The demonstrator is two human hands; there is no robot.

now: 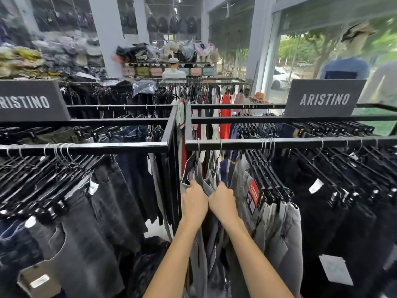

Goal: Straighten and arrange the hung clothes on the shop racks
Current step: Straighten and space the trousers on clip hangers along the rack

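Note:
Grey trousers (209,183) hang from hooks at the left end of the right rack's front rail (300,144). My left hand (194,201) grips the waistband of the leftmost grey pair, fingers curled into the cloth. My right hand (222,202) grips the waistband of the pair beside it, knuckles up. The two hands touch side by side. More light grey jeans (275,229) with a red tag hang just right of my right hand on black clip hangers.
A second rack (86,147) of dark grey jeans stands on the left, its black end post (174,158) close to my left hand. Black trousers (343,201) fill the right rack. Brand signs (324,98) sit on top. Further racks and a glass shopfront lie behind.

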